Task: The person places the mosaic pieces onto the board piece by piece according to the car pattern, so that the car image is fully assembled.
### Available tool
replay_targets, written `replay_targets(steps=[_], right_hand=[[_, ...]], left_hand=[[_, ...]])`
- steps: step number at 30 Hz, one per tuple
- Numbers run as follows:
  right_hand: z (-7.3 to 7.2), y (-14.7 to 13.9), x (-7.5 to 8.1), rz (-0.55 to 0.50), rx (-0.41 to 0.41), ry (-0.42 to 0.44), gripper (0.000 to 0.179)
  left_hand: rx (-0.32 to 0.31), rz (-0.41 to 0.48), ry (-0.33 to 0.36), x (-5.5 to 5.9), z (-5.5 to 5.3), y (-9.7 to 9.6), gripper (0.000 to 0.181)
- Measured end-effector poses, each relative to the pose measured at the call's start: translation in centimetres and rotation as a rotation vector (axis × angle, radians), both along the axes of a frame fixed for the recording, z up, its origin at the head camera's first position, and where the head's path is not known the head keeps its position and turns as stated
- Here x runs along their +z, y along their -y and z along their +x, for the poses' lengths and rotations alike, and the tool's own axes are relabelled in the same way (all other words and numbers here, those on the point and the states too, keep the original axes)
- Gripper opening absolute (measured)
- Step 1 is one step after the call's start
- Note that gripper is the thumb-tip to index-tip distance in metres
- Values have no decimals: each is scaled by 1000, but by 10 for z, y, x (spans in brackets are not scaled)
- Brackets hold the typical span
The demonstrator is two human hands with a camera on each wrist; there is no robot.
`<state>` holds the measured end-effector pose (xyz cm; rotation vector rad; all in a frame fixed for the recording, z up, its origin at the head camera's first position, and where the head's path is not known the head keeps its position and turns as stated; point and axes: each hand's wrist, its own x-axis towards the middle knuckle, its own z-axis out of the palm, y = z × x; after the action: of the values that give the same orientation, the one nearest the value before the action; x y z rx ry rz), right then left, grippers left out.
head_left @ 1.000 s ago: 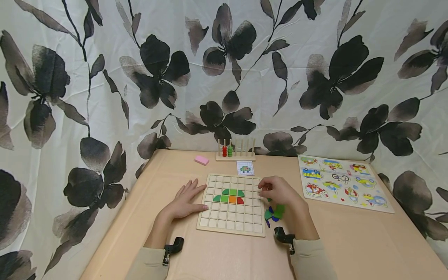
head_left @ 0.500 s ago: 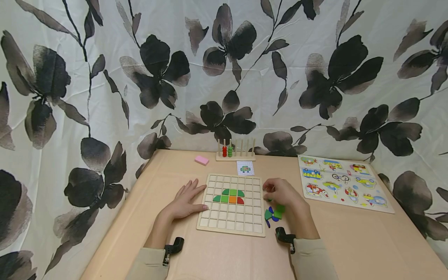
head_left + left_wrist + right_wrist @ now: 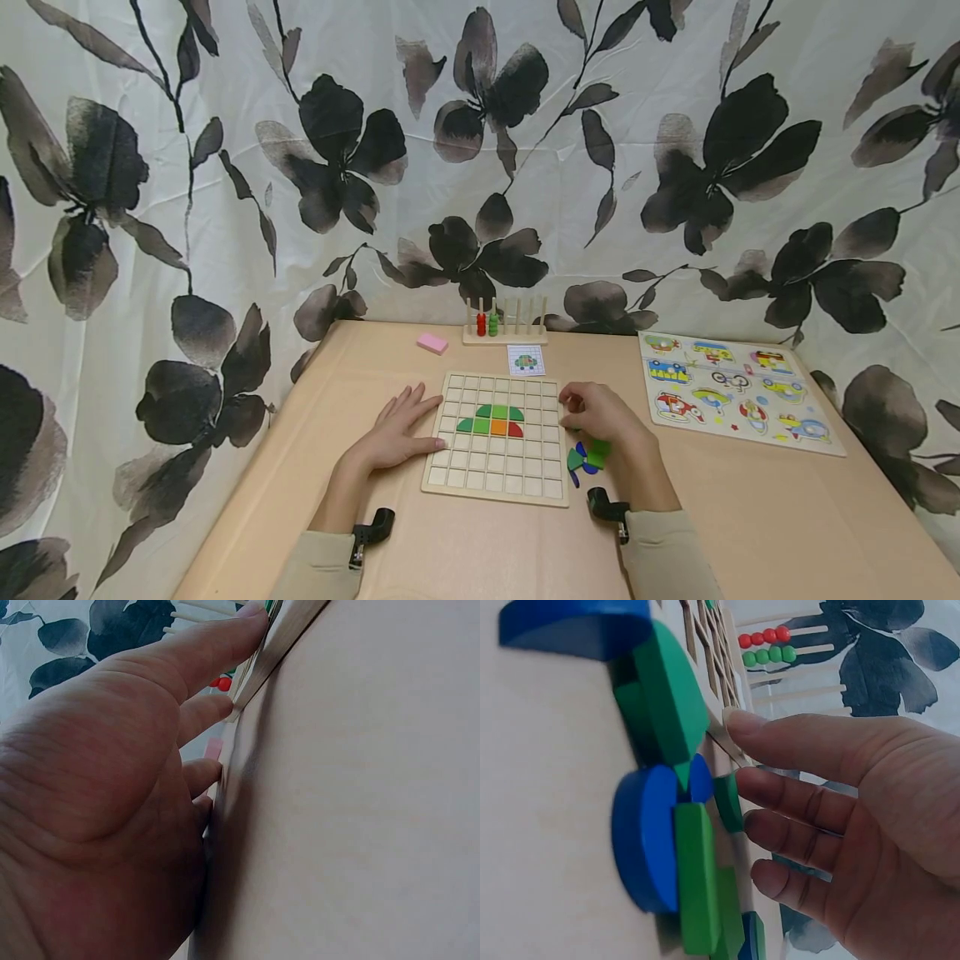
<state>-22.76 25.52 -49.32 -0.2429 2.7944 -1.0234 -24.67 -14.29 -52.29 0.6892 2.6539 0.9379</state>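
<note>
My left hand (image 3: 392, 435) lies with fingers spread along the left side of a wooden grid board (image 3: 495, 483), its thumb and fingertips touching the edge. Green, orange and red blocks form a small shape in the grid, including an orange square block (image 3: 498, 427). At the board's right edge is my right hand (image 3: 600, 410), fingers loosely bent. In the right wrist view its thumb tip is close to the board's rim, and no block shows in the grasp; part of the index finger is hidden. Below that hand lie loose blue blocks (image 3: 645, 840) and green blocks (image 3: 697, 877).
Behind the board are a pattern card (image 3: 527, 361), a bead rack (image 3: 504, 338) with red and green beads, and a pink block (image 3: 432, 343). A colourful picture puzzle board (image 3: 738, 400) lies at the right. A floral curtain (image 3: 480, 167) hangs behind the table.
My right hand drew back to the right from over the board's edge, then shifted slightly left to it. The left hand and the blocks on the grid stayed still.
</note>
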Motion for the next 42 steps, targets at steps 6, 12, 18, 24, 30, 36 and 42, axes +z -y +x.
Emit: replay_targets(steps=[6,12,18,24,30,36,42], right_hand=[[0,-7,0,44,0,5,18],[2,-12,3,46,-11,34,17],[4,-10,6,26,-22,60,14],[5,-7,4,23,-22,77,23],[5,-6,2,27,5,58,17],[3,-4,2,26,24,62,14],[3,-2,4,-16,31,87,15]], left_hand=[[-3,0,3,1,0,0,86],[-2,6,7,2,0,0,85],[3,5,2,2,0,0,86],[1,11,11,3,0,0,86],[-3,8,8,2,0,0,85],[-5,6,3,2,-1,0,85],[-2,10,2,1,-1,0,85]])
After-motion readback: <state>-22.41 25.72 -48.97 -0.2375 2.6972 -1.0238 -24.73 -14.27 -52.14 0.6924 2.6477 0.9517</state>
